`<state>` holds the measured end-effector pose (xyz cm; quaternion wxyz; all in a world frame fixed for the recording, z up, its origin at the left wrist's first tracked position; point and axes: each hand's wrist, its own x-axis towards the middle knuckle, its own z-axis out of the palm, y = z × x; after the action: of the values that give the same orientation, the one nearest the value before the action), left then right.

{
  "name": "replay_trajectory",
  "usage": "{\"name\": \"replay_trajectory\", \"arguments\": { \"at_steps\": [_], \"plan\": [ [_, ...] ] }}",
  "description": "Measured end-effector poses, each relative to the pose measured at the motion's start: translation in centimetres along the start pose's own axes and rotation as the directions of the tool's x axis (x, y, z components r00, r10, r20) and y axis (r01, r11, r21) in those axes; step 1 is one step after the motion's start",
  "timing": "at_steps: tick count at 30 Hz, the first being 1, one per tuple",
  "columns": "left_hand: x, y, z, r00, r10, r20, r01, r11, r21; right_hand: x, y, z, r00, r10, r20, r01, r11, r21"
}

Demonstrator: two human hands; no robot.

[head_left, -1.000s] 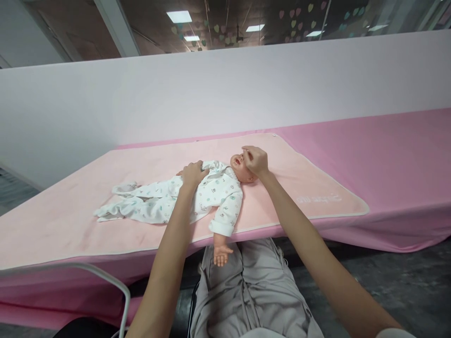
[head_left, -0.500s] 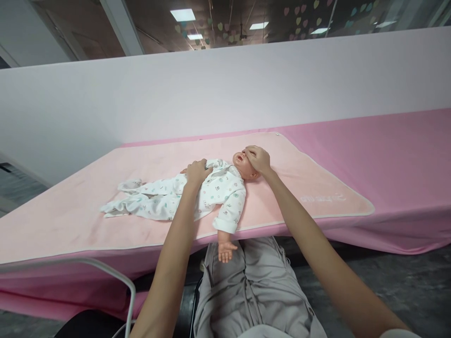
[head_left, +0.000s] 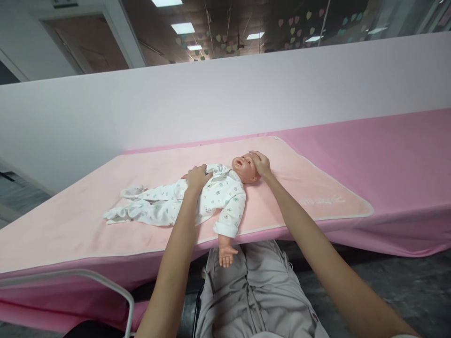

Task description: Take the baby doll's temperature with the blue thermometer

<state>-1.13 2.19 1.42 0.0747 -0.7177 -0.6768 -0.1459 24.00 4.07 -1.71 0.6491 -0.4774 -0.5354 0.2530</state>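
A baby doll point(head_left: 242, 165) in a white printed sleepsuit point(head_left: 183, 202) lies on its back on a pale pink mat point(head_left: 303, 178), head to the right, one bare arm hanging over the table's near edge. My left hand point(head_left: 198, 177) rests on the doll's chest with fingers curled over the suit's front. My right hand point(head_left: 261, 163) lies on top of the doll's head, fingers laid flat over the forehead.
The mat covers a long table draped in a darker pink cloth point(head_left: 387, 155). A white partition wall point(head_left: 211, 94) runs behind it. A white metal rail point(head_left: 88, 279) curves at the lower left. My grey trousers point(head_left: 253, 295) show below the table edge.
My right hand has slid from over the doll's face back onto the top of its head, uncovering the face. My left hand has stayed on the chest.
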Motion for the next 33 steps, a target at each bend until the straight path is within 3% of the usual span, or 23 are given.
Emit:
{"name": "replay_trajectory", "arguments": {
  "at_steps": [3,5,7,9,14,19,22,24,25,27,29,31,33],
  "plan": [
    [0.0,0.0,0.0,1.000,-0.013,0.009,0.013,1.000,0.008,0.1,0.1,-0.2,0.997,0.077,0.029,-0.080,0.988,0.131],
    [0.0,0.0,0.0,1.000,-0.010,0.009,0.010,1.000,0.012,0.0,-0.1,-0.5,0.971,0.217,0.104,-0.236,0.942,0.239],
    [0.0,0.1,-0.1,1.000,-0.004,0.008,0.004,1.000,0.013,-0.4,-0.5,-0.7,0.900,0.365,0.240,-0.429,0.844,0.323],
    [-0.1,0.1,-0.2,1.000,-0.008,0.012,0.008,1.000,0.019,-0.9,-1.0,-0.9,0.822,0.433,0.371,-0.559,0.742,0.371],
    [-0.1,0.1,-0.2,1.000,-0.004,0.017,0.004,1.000,0.022,-1.6,-2.4,-1.7,0.763,0.443,0.471,-0.633,0.658,0.407],
    [0.0,0.0,0.0,1.000,0.031,0.000,-0.031,0.999,0.015,-2.2,-3.2,-2.9,0.633,0.577,0.516,-0.768,0.550,0.328],
    [0.1,0.0,0.0,0.999,0.034,0.004,-0.034,0.999,0.025,-2.1,-3.1,-3.2,0.593,0.585,0.554,-0.796,0.528,0.296],
    [0.0,0.0,0.0,1.000,0.019,0.013,-0.019,0.999,0.029,-1.5,-2.8,-3.2,0.622,0.558,0.550,-0.763,0.590,0.264],
    [0.0,0.0,-0.1,1.000,0.014,0.015,-0.014,0.999,0.029,-1.1,-2.7,-3.1,0.669,0.537,0.513,-0.716,0.650,0.254],
    [0.0,0.1,-0.1,1.000,0.012,0.018,-0.012,0.999,0.029,-0.3,-2.8,-2.7,0.831,0.432,0.351,-0.523,0.821,0.228],
    [0.0,0.1,-0.1,1.000,0.004,0.018,-0.005,1.000,0.029,0.2,-3.3,-2.1,0.966,0.197,0.166,-0.218,0.968,0.122],
    [0.0,0.1,-0.1,1.000,-0.007,0.022,0.006,1.000,0.030,0.1,-4.1,-1.4,0.990,-0.074,0.123,0.081,0.996,-0.046],
    [0.0,0.1,0.0,1.000,0.000,0.020,-0.001,1.000,0.027,-0.5,-4.8,-0.8,0.959,-0.216,0.186,0.253,0.945,-0.208]
  ]
}}
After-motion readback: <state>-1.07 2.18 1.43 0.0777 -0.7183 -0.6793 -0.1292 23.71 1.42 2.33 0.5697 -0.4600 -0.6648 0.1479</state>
